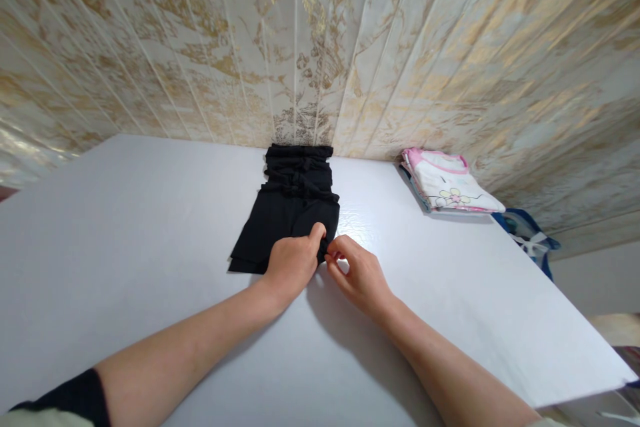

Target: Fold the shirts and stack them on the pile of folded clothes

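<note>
A black garment [287, 210] lies folded lengthwise on the white table [150, 213], its far end against the wall. My left hand [293, 260] rests on its near right corner with fingers closed, pinching the fabric edge. My right hand [357, 273] is just beside it, fingers curled and pinching the same corner of the black cloth.
A folded stack of white and pink clothes [450, 181] sits at the table's far right by the wall. A blue bag [527, 237] shows past the right table edge. The marbled gold-and-white wall [320, 47] stands behind the table.
</note>
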A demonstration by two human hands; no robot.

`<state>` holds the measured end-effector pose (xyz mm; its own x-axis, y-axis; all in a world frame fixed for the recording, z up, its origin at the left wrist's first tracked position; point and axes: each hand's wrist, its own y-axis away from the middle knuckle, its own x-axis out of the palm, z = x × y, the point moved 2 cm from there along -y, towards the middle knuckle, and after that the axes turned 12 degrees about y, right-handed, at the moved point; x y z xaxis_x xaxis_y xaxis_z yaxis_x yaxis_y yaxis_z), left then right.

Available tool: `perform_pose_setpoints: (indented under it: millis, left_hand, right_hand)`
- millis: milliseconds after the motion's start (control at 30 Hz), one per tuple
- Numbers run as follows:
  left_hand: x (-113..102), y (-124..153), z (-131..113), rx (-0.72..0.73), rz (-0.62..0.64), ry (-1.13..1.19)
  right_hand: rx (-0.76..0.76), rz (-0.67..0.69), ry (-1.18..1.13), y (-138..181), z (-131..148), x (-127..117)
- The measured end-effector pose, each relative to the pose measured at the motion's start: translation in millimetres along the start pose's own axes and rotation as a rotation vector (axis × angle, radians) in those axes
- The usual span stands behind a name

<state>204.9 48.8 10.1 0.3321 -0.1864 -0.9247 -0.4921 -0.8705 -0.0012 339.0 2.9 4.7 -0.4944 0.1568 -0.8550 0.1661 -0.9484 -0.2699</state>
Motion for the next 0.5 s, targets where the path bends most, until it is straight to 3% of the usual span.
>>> perform_pose_setpoints:
  millis: [133,367,500]
  left_hand:
    - [0.6,0.9,0.7,-0.015,0.0,0.064]
    - [4.9,2.5,11.3,-0.05,-0.018,0.846]
    - [4.5,4.6,8.4,-0.022,-0.058,1.017]
  right_hand:
    - [0.018,0.025,-0.026,-0.4,-1.4,3.6]
    - [0.103,0.009,-0.099,-1.6,-9.7,4.0]
    - [0.136,-0.007,-0.121,-2.9,-14.7,3.8]
